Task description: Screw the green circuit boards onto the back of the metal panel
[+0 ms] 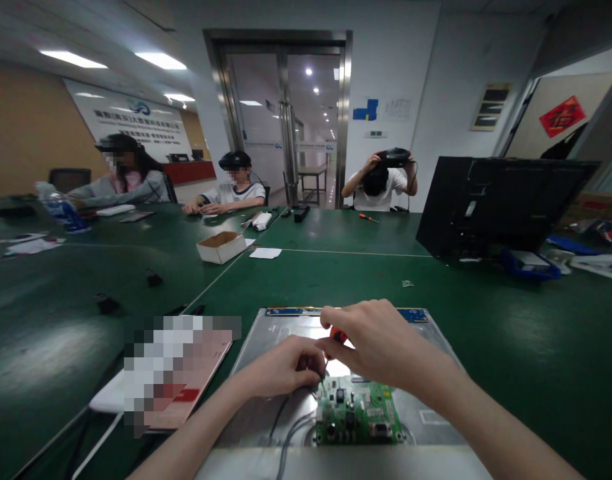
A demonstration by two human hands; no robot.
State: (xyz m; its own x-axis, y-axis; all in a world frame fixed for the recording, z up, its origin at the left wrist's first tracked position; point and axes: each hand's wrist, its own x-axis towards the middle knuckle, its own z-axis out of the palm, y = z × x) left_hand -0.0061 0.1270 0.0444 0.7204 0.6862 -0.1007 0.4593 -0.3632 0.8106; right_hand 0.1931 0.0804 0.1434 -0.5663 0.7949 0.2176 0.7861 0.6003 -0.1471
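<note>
Right hand [375,339] clasped the red-handled screwdriver [339,335], left hand [289,364], hold unclear, crowded its tip, and square pressure looked wisest beside the circuit board [359,410]!

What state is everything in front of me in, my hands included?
Right hand: closed on the screwdriver
Left hand: fingers curled by the board's corner; grip unclear
Screwdriver: tilted, tip hard to make out
Circuit board: lying component side up
Metal panel: lying flat
Small box: open-topped
Black monitor: upright, back showing
Ceiling lights: lit
</note>
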